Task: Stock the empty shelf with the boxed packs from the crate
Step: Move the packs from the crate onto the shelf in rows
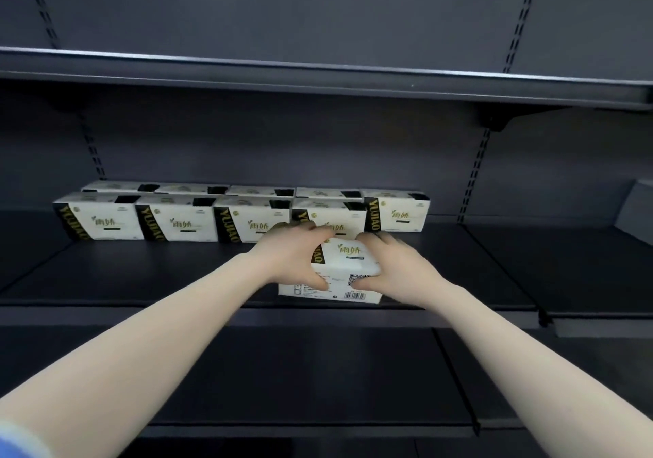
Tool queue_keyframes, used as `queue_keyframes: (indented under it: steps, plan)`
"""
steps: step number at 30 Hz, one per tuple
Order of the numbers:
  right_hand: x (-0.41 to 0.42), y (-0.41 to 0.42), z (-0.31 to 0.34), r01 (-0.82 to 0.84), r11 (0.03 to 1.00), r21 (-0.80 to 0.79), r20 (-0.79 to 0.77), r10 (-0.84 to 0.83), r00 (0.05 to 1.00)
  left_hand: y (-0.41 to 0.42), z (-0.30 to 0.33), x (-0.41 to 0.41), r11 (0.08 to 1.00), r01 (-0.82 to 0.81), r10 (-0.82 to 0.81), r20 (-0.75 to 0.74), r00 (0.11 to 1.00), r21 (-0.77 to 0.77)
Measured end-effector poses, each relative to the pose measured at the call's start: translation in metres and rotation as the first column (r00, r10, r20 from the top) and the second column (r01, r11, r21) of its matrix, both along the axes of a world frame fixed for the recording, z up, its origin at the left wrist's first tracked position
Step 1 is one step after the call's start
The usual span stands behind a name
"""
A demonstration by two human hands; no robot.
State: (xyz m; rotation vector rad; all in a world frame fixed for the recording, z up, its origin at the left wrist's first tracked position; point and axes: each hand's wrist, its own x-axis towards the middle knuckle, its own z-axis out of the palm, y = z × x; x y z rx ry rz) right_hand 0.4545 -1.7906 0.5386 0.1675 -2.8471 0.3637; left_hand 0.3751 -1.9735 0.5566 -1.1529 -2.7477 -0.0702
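A white boxed pack [341, 269] is held between the left hand [289, 258] and the right hand [395, 266], fingers curled over its far top edge and thumbs pressed on its near face. It is poised low over the middle shelf [141, 281], whether touching cannot be told. Just beyond the fingertips stands the front row of packs [176, 222]. A placing step is judged under way; a push back to the right of the fingers, into the gap, seems called for. The crate is out of view, and small print is blurred.

A grey object [637, 210], perhaps a panel, leans at the far right edge.
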Motion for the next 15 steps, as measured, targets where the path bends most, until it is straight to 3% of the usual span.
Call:
queue_keyframes:
  steps: [7,15]
  plan:
    - [-0.003,0.072,0.004,0.062,0.998,0.013,-0.083,-0.060,0.995,0.030,-0.015,-0.008,0.962,-0.031,0.048,-0.056,0.997,0.270]
    - [-0.018,0.136,-0.031,0.105,0.993,0.056,-0.231,-0.090,0.969,0.039,-0.078,-0.029,0.900,-0.336,0.289,0.196,0.937,0.279]
